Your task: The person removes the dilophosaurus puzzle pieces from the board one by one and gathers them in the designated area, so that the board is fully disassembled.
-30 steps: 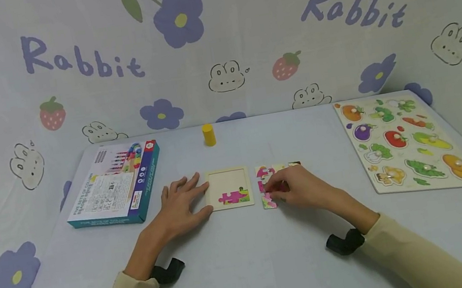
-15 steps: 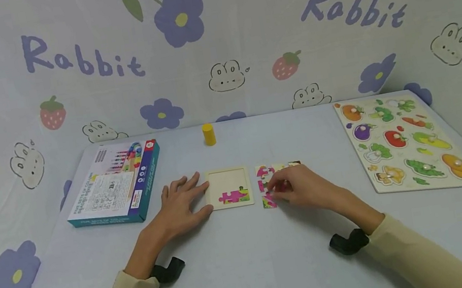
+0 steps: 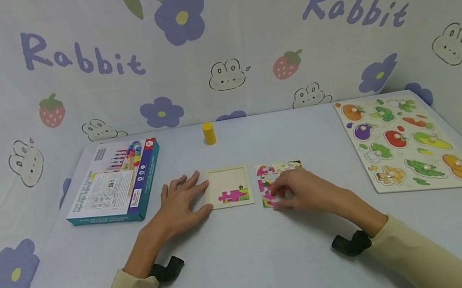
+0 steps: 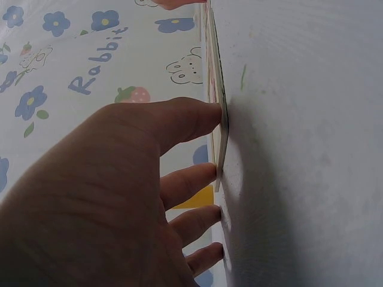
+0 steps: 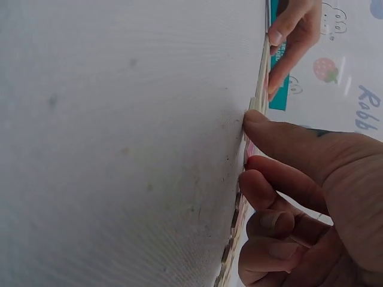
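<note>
My left hand [image 3: 182,202] lies with its fingers spread, thumb and fingertips at the left edge of a shallow wooden puzzle tray [image 3: 222,177]. In the tray's lower right corner sit joined pink and green puzzle pieces [image 3: 234,195]. Just right of the tray is a flat group of pink, white and green jigsaw pieces [image 3: 265,171]. My right hand [image 3: 305,191] is over that group, partly hiding it. Its thumb and curled forefinger pinch a pink puzzle piece [image 3: 268,199] at the lower left corner. In the right wrist view, the thumb [image 5: 258,118] presses the piece's edge.
A boxed set [image 3: 104,193] with a teal side lies at the left. Behind the tray stands a small yellow cylinder [image 3: 209,134]. A vegetable peg puzzle board [image 3: 410,142] lies at the right. Patterned cloth [image 3: 259,35] rises behind the table.
My right hand has shifted slightly right and toward the body, its thumb now at the near edge of the pieces. More of the group's top shows. The left hand keeps its place.
</note>
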Demonstrator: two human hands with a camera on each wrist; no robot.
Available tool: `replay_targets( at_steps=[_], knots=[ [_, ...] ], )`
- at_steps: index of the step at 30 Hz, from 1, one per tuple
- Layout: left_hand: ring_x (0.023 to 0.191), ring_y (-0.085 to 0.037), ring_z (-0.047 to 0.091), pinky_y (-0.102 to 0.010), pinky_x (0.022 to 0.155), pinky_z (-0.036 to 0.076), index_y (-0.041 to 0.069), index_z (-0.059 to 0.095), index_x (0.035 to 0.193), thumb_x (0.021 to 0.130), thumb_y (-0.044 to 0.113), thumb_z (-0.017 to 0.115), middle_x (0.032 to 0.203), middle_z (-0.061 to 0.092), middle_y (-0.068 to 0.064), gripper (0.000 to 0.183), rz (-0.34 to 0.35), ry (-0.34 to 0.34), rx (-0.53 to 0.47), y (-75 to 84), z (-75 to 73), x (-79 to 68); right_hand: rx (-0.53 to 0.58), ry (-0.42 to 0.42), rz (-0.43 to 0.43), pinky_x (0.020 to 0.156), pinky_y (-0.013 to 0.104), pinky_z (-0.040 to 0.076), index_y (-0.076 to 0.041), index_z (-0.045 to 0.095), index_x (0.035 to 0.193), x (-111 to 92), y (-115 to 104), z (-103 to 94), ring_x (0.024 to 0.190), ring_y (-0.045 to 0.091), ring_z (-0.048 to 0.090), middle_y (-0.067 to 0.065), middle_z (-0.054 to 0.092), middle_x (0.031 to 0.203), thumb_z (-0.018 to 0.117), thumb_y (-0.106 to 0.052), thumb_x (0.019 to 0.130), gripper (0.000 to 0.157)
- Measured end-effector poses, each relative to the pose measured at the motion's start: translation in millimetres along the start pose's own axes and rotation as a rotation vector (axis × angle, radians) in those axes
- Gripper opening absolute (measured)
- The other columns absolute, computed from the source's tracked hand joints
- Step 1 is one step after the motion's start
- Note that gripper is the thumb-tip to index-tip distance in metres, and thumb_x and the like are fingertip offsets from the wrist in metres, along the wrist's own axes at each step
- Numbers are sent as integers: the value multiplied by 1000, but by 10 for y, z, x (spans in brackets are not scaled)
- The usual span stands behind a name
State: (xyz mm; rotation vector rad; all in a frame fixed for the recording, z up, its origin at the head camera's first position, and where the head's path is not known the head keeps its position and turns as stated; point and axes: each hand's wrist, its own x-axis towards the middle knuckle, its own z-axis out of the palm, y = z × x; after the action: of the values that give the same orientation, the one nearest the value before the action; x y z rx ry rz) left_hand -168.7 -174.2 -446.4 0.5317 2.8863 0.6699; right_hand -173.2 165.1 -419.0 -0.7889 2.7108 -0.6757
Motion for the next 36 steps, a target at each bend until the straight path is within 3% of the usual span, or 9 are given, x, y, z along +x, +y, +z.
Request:
replay_targets(
  at_steps=[18,23,36],
  knots=[
    [163,-43,22,-79,127,5,20,52,158,97,45,67,176,30,-9,68,-1,-4,-10,0,11,2,-5,16,-34,68,20,49,-11,79,118,-7,9,-13,83,12,56,-5,68,89,87,-27,89,34],
    [163,-42,22,-79,128,5,21,52,158,97,45,67,176,30,-9,68,-12,-4,-2,-9,8,-3,28,53,-39,64,20,48,-10,78,116,-3,-14,-41,76,11,55,-4,70,88,83,-24,93,27],
    [163,-43,21,-79,127,5,20,51,158,97,46,67,176,29,-9,68,-6,-9,-8,-2,1,1,127,40,-100,68,22,51,-8,77,114,291,-259,90,75,9,57,-1,71,90,73,-16,100,16]
  ],
)
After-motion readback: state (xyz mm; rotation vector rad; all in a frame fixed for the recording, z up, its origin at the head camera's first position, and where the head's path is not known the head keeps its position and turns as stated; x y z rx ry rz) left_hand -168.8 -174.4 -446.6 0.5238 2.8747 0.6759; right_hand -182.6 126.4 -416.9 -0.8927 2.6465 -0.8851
